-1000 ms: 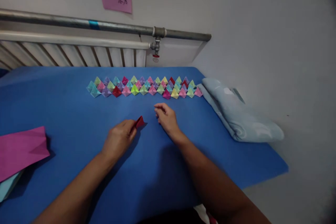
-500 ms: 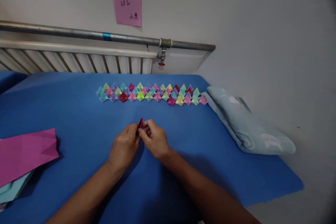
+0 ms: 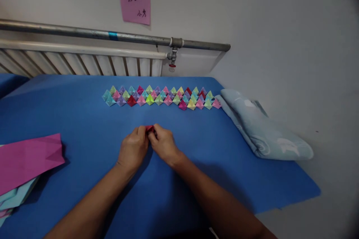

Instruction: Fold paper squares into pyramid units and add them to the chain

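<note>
A small folded piece of red paper (image 3: 149, 128) is pinched between my two hands over the middle of the blue surface. My left hand (image 3: 134, 146) grips its left side with curled fingers. On the right side, my right hand (image 3: 164, 142) holds it between thumb and fingertips. My fingers hide most of the paper's lower part. Beyond my hands, several small folded paper pieces (image 3: 150, 99) in many colours stand in staggered rows along the far part of the surface, apart from both hands.
At the left edge lies a stack of coloured paper with a magenta sheet (image 3: 30, 158) on top. A folded light-blue blanket (image 3: 265, 129) rests at the right by the wall. Behind the blue surface (image 3: 84, 127) run a radiator (image 3: 84, 63) and a metal pipe (image 3: 137, 38) with a valve (image 3: 173, 58).
The red paper between my fingers has turned from standing upright to lying wider and flatter. Both hands stay close together, and the whole view has shifted slightly.
</note>
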### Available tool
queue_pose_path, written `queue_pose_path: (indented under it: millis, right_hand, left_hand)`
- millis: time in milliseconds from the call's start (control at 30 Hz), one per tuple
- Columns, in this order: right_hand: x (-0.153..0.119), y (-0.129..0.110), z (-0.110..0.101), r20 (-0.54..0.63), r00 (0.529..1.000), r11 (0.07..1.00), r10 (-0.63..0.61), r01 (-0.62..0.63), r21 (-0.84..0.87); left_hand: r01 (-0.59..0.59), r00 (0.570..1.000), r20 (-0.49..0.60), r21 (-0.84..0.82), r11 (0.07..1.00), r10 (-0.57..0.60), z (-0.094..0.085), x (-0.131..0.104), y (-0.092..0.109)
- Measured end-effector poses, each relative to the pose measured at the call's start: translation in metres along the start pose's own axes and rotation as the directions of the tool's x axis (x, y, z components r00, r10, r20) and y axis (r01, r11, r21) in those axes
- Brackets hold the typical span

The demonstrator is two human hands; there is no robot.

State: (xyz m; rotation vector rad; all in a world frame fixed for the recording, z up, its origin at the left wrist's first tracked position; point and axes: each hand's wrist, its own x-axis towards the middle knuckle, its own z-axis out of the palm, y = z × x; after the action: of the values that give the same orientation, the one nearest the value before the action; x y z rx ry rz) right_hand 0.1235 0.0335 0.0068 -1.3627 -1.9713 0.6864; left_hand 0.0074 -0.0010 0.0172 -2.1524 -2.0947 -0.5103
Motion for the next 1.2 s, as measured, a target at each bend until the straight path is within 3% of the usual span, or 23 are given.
queue_pose_path:
  millis: [267, 467, 633, 933, 1200]
  right_hand:
    - [-0.003, -0.004, -0.002, -0.023, 1.000, 0.999, -0.014, 0.015, 0.051]
    - [-0.001, -0.002, 0.003, -0.099, 0.994, 0.988, 0.045, -0.030, 0.149]
    - [-0.002, -0.001, 0.005, -0.090, 0.993, 0.970, 0.075, -0.052, 0.238]
    - [-0.003, -0.001, 0.004, -0.110, 0.994, 0.993, -0.005, 0.018, 0.116]
    - [-0.001, 0.002, 0.001, -0.070, 0.997, 0.999, -0.032, 0.035, 0.042]
  left_hand:
    - [0.027, 1.000, 0.004, 0.002, 1.000, -0.027, 0.001, 0.005, -0.001]
    - [-0.022, 0.993, -0.116, 0.000, 1.000, 0.022, 0.009, 0.009, 0.000]
    - [-0.033, 0.985, -0.168, -0.020, 0.999, 0.030, 0.011, 0.010, -0.002]
    - [-0.028, 0.975, -0.221, -0.081, 0.996, 0.009, 0.010, 0.010, -0.006]
    - [0.014, 0.980, -0.191, -0.189, 0.982, -0.051, 0.008, 0.007, -0.004]
